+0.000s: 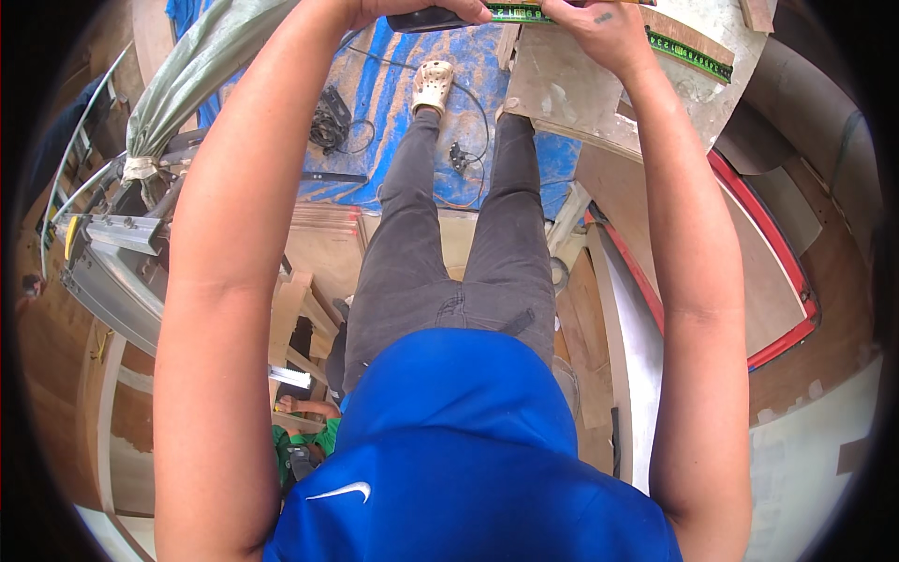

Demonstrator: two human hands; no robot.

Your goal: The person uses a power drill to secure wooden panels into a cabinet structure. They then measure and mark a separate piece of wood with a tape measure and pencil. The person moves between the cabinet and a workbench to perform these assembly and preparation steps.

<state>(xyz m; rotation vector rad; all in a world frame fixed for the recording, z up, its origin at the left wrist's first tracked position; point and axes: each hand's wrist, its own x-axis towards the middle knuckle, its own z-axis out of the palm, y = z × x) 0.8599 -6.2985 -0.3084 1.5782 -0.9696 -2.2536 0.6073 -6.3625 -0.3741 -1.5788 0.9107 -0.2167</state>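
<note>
At the top edge, my left hand [417, 7] is closed on the black case of a tape measure [431, 20]. From it a green-and-black blade [691, 56] runs right along a wooden piece [674, 39] on the workbench top [552, 80]. My right hand [604, 36] lies over the blade, its thumb and fingers pressed together against it. A thin orange pencil [648, 2] shows just above that hand and seems to be in its grip. The upper parts of both hands are cut off by the frame.
A dusty blue tarp [379, 80] covers the floor, with a black cable [485, 122] and a dark power tool [330, 120] on it. A red-edged panel [777, 258] leans at right. Metal frames [117, 253] stand at left. Another person's green sleeve [328, 436] shows at lower left.
</note>
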